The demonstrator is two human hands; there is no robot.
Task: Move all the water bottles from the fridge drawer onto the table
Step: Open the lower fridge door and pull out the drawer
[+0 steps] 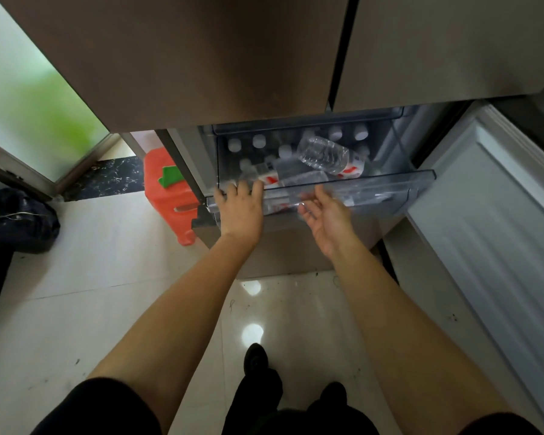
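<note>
On the fridge [201, 58], the drawer [390, 183] is being gripped at its front rim by the left hand [241, 208]. Bottles [259, 141] are lying just beyond both hands; the top bottle [324, 155], long axis crosswise, is lying nearer the right hand [325, 215], which is being held open, empty.

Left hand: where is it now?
Head view, centre-left: the left hand holds the fridge drawer by its front rim's left end, with the right hand beside it.
</note>
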